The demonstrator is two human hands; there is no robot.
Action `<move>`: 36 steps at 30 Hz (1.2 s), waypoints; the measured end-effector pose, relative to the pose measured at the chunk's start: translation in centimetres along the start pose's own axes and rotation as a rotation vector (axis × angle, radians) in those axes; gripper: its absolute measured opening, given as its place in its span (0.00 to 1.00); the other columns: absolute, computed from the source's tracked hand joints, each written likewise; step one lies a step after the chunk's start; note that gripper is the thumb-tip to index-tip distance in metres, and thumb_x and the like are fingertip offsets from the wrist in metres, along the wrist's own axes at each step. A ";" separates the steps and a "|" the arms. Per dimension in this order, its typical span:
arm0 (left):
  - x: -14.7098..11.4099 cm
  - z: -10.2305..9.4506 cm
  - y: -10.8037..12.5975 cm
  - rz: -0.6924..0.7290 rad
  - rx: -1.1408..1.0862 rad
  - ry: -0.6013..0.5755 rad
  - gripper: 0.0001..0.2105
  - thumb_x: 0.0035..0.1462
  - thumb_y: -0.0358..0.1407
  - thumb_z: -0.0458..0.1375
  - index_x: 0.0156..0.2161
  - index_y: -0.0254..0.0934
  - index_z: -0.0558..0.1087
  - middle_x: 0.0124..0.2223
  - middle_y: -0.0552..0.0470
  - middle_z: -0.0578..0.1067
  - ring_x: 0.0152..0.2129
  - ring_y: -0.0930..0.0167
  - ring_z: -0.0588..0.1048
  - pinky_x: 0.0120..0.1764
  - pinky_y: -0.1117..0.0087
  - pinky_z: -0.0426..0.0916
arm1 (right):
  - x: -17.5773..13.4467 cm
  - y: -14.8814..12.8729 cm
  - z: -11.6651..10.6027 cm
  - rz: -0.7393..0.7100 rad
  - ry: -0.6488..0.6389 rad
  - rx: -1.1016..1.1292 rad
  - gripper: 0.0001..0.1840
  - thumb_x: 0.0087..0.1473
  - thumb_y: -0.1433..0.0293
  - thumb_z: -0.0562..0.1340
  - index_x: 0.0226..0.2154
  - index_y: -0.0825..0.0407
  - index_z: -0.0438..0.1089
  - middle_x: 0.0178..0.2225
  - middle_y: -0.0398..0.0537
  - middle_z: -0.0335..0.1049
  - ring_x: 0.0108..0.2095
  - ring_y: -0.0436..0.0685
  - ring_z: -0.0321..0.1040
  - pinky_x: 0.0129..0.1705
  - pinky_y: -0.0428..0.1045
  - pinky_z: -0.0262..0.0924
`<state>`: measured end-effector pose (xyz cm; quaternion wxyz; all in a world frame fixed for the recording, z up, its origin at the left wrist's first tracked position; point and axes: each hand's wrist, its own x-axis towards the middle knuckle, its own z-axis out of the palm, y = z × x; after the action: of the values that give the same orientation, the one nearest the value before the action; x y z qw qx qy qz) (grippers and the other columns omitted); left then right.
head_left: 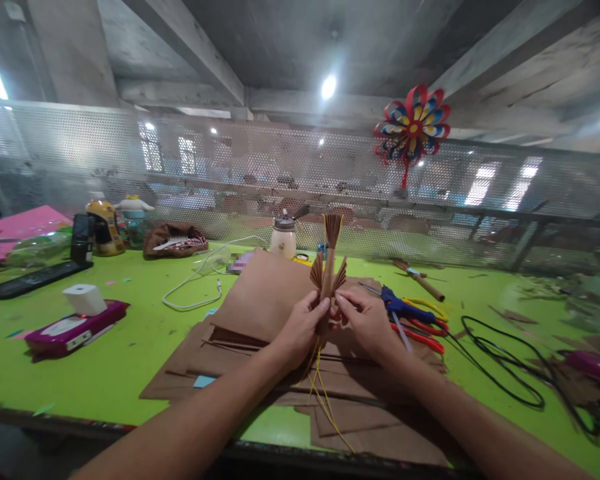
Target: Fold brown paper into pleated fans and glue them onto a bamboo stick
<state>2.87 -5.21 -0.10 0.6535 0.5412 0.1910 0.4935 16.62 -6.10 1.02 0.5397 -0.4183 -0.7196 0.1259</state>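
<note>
A folded brown paper figure (329, 270), with pleated fans at its sides and a pleated top edged in yellow, stands upright between my two hands. My left hand (305, 327) is closed around its lower left side. From the right, the fingers of my right hand (363, 320) pinch its lower edge. Yellow strings (323, 393) hang below the figure toward the table's front edge. Under my hands lie stacked sheets of brown paper (265, 293). Close by my right hand are a blue glue gun (405, 307) and red-handled pliers (423, 339). My fingers hide the figure's lower end.
A black cable (505, 373) coils on the right of the green table (140, 347). At the left stand a purple power strip (80, 330) with a white charger (84, 300) and several bottles. Behind rises a perforated metal screen (260, 167) with a colourful paper flower (414, 128).
</note>
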 end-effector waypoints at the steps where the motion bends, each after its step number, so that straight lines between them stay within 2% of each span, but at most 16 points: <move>1: 0.0 0.0 0.0 0.005 0.007 -0.004 0.12 0.53 0.41 0.55 0.37 0.32 0.67 0.30 0.52 0.68 0.26 0.76 0.68 0.31 0.74 0.65 | 0.0 -0.1 0.0 -0.018 0.012 -0.020 0.12 0.54 0.69 0.54 0.27 0.55 0.72 0.22 0.45 0.64 0.26 0.52 0.61 0.30 0.46 0.56; 7: 0.2 -0.2 -0.6 0.007 -0.010 -0.016 0.12 0.53 0.41 0.56 0.37 0.32 0.67 0.29 0.52 0.68 0.26 0.75 0.69 0.32 0.73 0.66 | -0.2 -0.4 0.2 -0.095 0.068 -0.139 0.10 0.53 0.73 0.55 0.26 0.55 0.70 0.23 0.46 0.65 0.26 0.52 0.61 0.30 0.46 0.56; 13: 0.3 -0.2 -0.9 0.015 -0.020 -0.036 0.12 0.53 0.41 0.56 0.37 0.32 0.67 0.30 0.52 0.68 0.25 0.77 0.68 0.32 0.74 0.65 | -0.3 -0.9 -0.1 -0.196 0.051 -0.270 0.11 0.53 0.77 0.54 0.24 0.55 0.68 0.23 0.46 0.64 0.26 0.51 0.60 0.30 0.46 0.55; 20: 0.1 -0.1 -0.7 0.020 0.052 -0.033 0.12 0.54 0.42 0.55 0.36 0.33 0.67 0.30 0.53 0.68 0.24 0.78 0.67 0.30 0.75 0.64 | -0.4 -1.4 -0.2 -0.264 0.028 -0.365 0.12 0.55 0.76 0.52 0.23 0.55 0.65 0.24 0.46 0.61 0.25 0.51 0.58 0.29 0.46 0.53; 28: 0.0 0.0 -0.4 0.046 0.077 -0.044 0.12 0.54 0.41 0.55 0.35 0.32 0.66 0.29 0.52 0.67 0.24 0.77 0.67 0.29 0.74 0.64 | -0.7 -2.0 -0.4 -0.212 -0.015 -0.469 0.12 0.56 0.77 0.52 0.22 0.54 0.63 0.24 0.45 0.61 0.26 0.51 0.57 0.30 0.46 0.51; 36: 0.0 0.1 -0.5 0.027 0.036 -0.015 0.13 0.52 0.42 0.56 0.36 0.33 0.67 0.28 0.54 0.66 0.22 0.78 0.65 0.26 0.77 0.60 | -1.3 -3.5 -0.1 -0.157 -0.087 -0.589 0.09 0.53 0.80 0.52 0.28 0.56 0.65 0.29 0.49 0.63 0.29 0.53 0.59 0.31 0.47 0.53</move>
<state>3.10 -5.23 -0.51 0.6382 0.5594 0.1876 0.4946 15.20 -9.21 2.43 0.3719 -0.4941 -0.7777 -0.1126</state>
